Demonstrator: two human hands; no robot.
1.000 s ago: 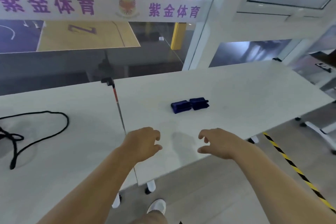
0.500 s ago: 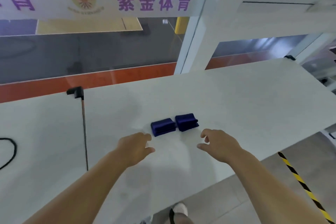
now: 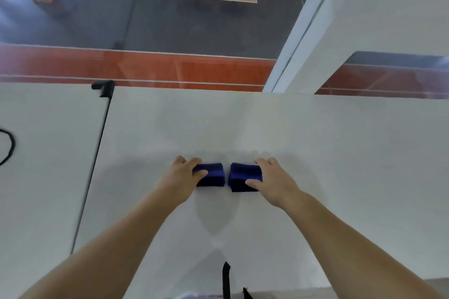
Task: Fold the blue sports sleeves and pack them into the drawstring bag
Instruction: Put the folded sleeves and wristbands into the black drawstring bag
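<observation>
Two folded blue sports sleeves lie side by side on the white table [image 3: 315,153]. My left hand [image 3: 183,177] grips the left sleeve [image 3: 213,176], thumb on its near side and fingers over its far edge. My right hand [image 3: 272,178] grips the right sleeve [image 3: 243,176] the same way. Both sleeves rest on the table top. A black drawstring cord [image 3: 9,147] curves at the far left edge; the bag itself is out of view.
A dark seam [image 3: 94,165] splits the table into two panels, with a black clip [image 3: 104,87] at its far end. Beyond the table is a glass wall with a white pillar [image 3: 298,39]. A black strap [image 3: 226,279] hangs at the near edge.
Both hands moved forward from open above the table and closed on the two sleeves. The view came closer and tilted down, so the cord has slid mostly out of frame.
</observation>
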